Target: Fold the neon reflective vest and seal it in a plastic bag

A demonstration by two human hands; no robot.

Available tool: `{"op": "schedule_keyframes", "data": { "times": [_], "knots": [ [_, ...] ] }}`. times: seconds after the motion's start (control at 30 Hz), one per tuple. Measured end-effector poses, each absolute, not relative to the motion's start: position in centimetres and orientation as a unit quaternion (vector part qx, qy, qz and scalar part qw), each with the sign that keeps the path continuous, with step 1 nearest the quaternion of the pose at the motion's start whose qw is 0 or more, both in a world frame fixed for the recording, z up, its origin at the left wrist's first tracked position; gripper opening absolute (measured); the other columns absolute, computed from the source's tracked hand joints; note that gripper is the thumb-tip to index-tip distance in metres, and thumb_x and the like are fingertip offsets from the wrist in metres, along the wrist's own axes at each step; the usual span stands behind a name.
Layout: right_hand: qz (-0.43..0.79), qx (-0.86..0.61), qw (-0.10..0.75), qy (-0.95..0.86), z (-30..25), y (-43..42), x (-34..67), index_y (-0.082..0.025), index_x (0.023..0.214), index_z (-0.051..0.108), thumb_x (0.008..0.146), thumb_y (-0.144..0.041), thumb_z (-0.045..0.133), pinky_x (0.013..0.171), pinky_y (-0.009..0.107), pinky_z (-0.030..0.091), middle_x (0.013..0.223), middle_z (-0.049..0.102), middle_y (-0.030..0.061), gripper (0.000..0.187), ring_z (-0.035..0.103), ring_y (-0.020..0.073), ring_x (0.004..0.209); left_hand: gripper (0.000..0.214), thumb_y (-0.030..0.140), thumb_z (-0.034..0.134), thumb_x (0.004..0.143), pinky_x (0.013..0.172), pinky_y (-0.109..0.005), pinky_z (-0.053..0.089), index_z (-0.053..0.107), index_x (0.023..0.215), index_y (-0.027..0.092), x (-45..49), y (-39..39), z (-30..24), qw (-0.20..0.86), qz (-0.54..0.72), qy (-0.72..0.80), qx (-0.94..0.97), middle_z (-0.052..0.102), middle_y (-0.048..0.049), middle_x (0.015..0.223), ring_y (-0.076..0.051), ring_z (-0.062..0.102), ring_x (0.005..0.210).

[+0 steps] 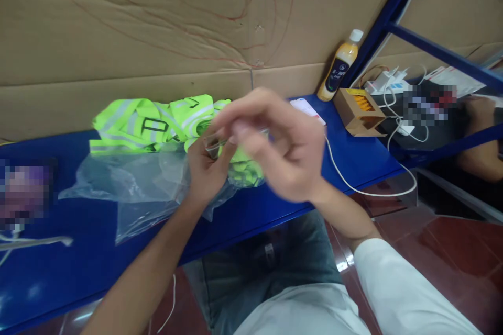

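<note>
A: Where are the hands?

B: Both are raised over the middle of the blue shelf point(346, 157); the left hand point(206, 167) sits lower and to the left, the right hand point(281, 146) just beside it, higher and to the right; the right one is blurred.

A: Are they holding anything?

B: The left hand has its fingers pinched together on the edge of a clear plastic bag point(129, 183); the bag trails down and left from the fingers and lies crumpled on the shelf. The right hand's fingers curl inward toward the same spot; through the blur I cannot tell whether they grip the plastic or only come close to it.

A: What lies around them?

B: A heap of neon-yellow vests point(157, 123) with grey reflective strips sits behind the bag, against the cardboard wall point(118, 26); part of the yellow cloth shows under the hands, seemingly inside the plastic. Far right stands a bottle point(338, 67) of pale orange drink with a white cap; just beside it lies a small open cardboard box point(358, 111). A white cable point(353, 186) loops off the near edge of the shelf at right; a white cord point(35, 242) lies at near left.
</note>
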State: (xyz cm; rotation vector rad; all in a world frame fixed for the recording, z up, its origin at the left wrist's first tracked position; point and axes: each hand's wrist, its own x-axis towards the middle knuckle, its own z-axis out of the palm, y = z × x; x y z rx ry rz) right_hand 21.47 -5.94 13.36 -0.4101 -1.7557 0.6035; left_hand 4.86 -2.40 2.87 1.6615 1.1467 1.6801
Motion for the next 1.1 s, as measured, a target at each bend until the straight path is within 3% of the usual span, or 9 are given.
{"op": "schedule_keyframes", "data": {
  "times": [0.13, 0.27, 0.43, 0.73, 0.97, 1.1],
  "knots": [
    [0.095, -0.266, 0.639, -0.716, 9.9, 0.5, 24.8, -0.019, 0.106, 0.076, 0.109, -0.036, 0.060, 0.090, 0.039, 0.059, 0.101, 0.076, 0.0061, 0.023, 0.069, 0.0196, 0.096, 0.027, 0.052, 0.079, 0.100, 0.093, -0.034, 0.060, 0.085, 0.102, 0.026, 4.9, -2.1, 2.7, 0.218, 0.684, 0.417, 0.558, 0.081, -0.0037, 0.101, -0.021, 0.076, 0.099],
    [0.262, -0.245, 0.578, -0.733, 6.2, 3.3, 24.8, -0.020, 0.109, 0.076, 0.107, -0.057, 0.064, 0.078, 0.033, 0.057, 0.098, 0.077, 0.0050, 0.040, 0.068, 0.0153, 0.084, 0.027, 0.056, 0.080, 0.098, 0.089, -0.034, 0.061, 0.084, 0.094, 0.030, 4.8, -1.3, 2.5, 0.248, 0.723, 0.412, 0.497, 0.080, -0.0026, 0.099, -0.021, 0.076, 0.096],
    [0.402, -0.223, 0.581, -0.672, 4.1, 2.6, 22.5, -0.021, 0.095, 0.073, 0.097, -0.059, 0.078, 0.067, 0.028, 0.052, 0.086, 0.072, 0.0011, 0.038, 0.063, 0.0122, 0.074, 0.034, 0.061, 0.082, 0.094, 0.083, -0.035, 0.063, 0.083, 0.091, 0.028, 4.8, -1.0, 2.4, 0.313, 0.718, 0.400, 0.476, 0.080, -0.0034, 0.095, -0.022, 0.075, 0.091],
    [0.394, -0.259, 0.596, -0.650, 3.8, 3.2, 22.4, -0.021, 0.085, 0.072, 0.088, -0.067, 0.083, 0.064, 0.028, 0.049, 0.076, 0.068, -0.0006, 0.048, 0.058, 0.0112, 0.068, 0.026, 0.052, 0.087, 0.093, 0.085, -0.030, 0.057, 0.086, 0.097, 0.026, 4.1, -0.7, 1.9, 0.257, 0.701, 0.402, 0.530, 0.081, -0.0023, 0.097, -0.018, 0.074, 0.091],
    [0.415, -0.273, 0.627, -0.601, 4.1, 4.2, 23.0, -0.021, 0.084, 0.076, 0.085, -0.068, 0.086, 0.055, 0.025, 0.045, 0.076, 0.071, -0.0008, 0.047, 0.056, 0.0103, 0.062, 0.026, 0.052, 0.089, 0.091, 0.081, -0.034, 0.058, 0.087, 0.095, 0.027, 3.6, -0.8, 3.0, 0.317, 0.723, 0.326, 0.521, 0.078, -0.0040, 0.092, -0.022, 0.074, 0.088],
    [0.423, -0.264, 0.608, -0.617, 4.0, 4.7, 23.4, -0.022, 0.085, 0.078, 0.086, -0.069, 0.083, 0.055, 0.026, 0.047, 0.076, 0.072, -0.0001, 0.048, 0.057, 0.0109, 0.062, 0.016, 0.042, 0.093, 0.088, 0.073, -0.030, 0.056, 0.086, 0.088, 0.027, 3.4, -0.5, 2.6, 0.295, 0.732, 0.358, 0.499, 0.077, -0.0019, 0.082, -0.017, 0.071, 0.074]
  ]
}}
